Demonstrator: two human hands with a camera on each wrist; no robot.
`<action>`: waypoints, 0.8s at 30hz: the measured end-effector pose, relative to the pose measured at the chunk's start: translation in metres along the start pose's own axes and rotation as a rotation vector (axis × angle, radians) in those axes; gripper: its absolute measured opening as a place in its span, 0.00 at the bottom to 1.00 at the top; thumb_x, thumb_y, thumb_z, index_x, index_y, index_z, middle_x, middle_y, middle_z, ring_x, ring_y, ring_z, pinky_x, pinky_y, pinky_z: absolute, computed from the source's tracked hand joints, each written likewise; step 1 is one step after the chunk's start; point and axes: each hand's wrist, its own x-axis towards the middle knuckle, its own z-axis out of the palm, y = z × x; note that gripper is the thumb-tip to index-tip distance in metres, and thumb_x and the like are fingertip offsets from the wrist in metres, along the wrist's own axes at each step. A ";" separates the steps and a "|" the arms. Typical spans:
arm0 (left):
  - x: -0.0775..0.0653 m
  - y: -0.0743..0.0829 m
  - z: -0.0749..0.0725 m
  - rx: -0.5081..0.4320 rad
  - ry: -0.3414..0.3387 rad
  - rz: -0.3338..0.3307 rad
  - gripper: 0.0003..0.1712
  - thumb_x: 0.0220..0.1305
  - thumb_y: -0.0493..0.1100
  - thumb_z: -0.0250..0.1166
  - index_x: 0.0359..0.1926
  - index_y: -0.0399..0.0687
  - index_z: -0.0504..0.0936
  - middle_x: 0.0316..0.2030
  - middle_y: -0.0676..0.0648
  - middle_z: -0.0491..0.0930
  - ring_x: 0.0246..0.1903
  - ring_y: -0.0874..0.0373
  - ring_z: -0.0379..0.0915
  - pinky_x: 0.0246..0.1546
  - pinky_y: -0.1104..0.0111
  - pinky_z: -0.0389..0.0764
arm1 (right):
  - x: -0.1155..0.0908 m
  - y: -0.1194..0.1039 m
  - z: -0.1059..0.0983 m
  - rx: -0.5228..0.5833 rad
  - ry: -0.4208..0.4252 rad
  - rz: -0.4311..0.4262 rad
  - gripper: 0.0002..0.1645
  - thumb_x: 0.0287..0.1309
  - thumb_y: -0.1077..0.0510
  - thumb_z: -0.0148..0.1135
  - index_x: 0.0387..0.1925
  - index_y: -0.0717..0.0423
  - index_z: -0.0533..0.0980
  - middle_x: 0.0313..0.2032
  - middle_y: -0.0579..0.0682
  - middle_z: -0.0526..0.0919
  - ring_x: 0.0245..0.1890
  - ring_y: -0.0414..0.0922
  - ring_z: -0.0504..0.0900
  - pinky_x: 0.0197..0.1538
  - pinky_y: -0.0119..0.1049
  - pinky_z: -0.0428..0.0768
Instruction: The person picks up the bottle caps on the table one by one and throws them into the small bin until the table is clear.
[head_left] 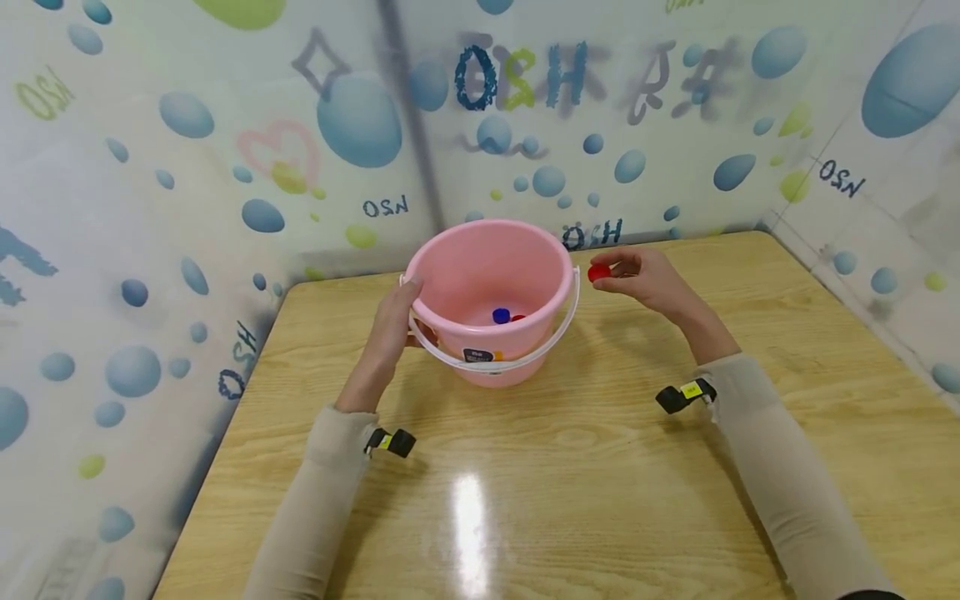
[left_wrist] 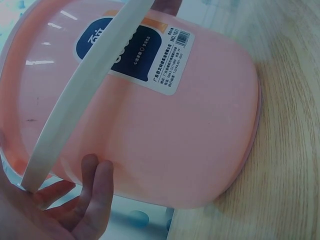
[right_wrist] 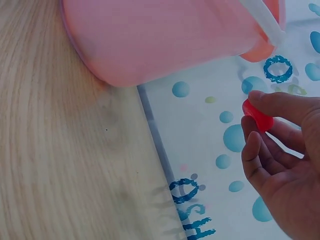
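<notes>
A pink bucket (head_left: 495,346) with a white handle (head_left: 517,363) stands on the wooden table. At its left side my left hand (head_left: 393,321) holds the rim, thumb over the edge and fingers against the outer wall. Inside the bucket lie a blue cap (head_left: 501,316) and a red one (head_left: 518,317), partly hidden by the near rim. To the right of the bucket, my right hand (head_left: 643,277) pinches a red bottle cap (head_left: 599,272) between thumb and fingers. In the right wrist view that cap (right_wrist: 258,116) is apart from the bucket.
The wooden table (head_left: 570,483) stretches in front of the bucket and to both sides. Behind it hangs a white wall covering (head_left: 480,187) printed with blue drops. The bucket's handle hangs down across its front, over a label (left_wrist: 135,52).
</notes>
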 end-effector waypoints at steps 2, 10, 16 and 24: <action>0.000 0.000 0.000 0.001 0.000 0.002 0.38 0.76 0.68 0.44 0.56 0.38 0.74 0.22 0.51 0.79 0.24 0.46 0.81 0.27 0.60 0.87 | 0.001 -0.004 -0.003 -0.013 0.007 -0.015 0.27 0.66 0.53 0.70 0.62 0.59 0.78 0.55 0.61 0.83 0.43 0.39 0.81 0.43 0.24 0.82; 0.001 0.000 -0.001 0.010 0.008 0.006 0.38 0.76 0.70 0.44 0.58 0.39 0.73 0.23 0.52 0.80 0.29 0.37 0.83 0.27 0.61 0.87 | 0.007 -0.018 -0.014 -0.049 0.015 -0.071 0.25 0.66 0.54 0.70 0.61 0.59 0.79 0.51 0.60 0.85 0.40 0.38 0.82 0.41 0.26 0.82; 0.000 0.000 -0.001 0.012 0.009 0.009 0.38 0.76 0.70 0.44 0.57 0.39 0.74 0.22 0.52 0.80 0.29 0.36 0.83 0.27 0.61 0.87 | 0.011 -0.031 -0.018 -0.029 0.013 -0.126 0.22 0.65 0.56 0.70 0.58 0.59 0.80 0.46 0.46 0.87 0.41 0.39 0.84 0.44 0.25 0.84; -0.001 0.000 0.001 0.000 0.008 0.010 0.37 0.76 0.69 0.44 0.57 0.39 0.74 0.21 0.52 0.80 0.28 0.35 0.83 0.27 0.60 0.87 | 0.016 -0.058 -0.024 -0.093 -0.009 -0.190 0.22 0.65 0.58 0.70 0.58 0.61 0.80 0.48 0.55 0.87 0.37 0.36 0.85 0.41 0.26 0.83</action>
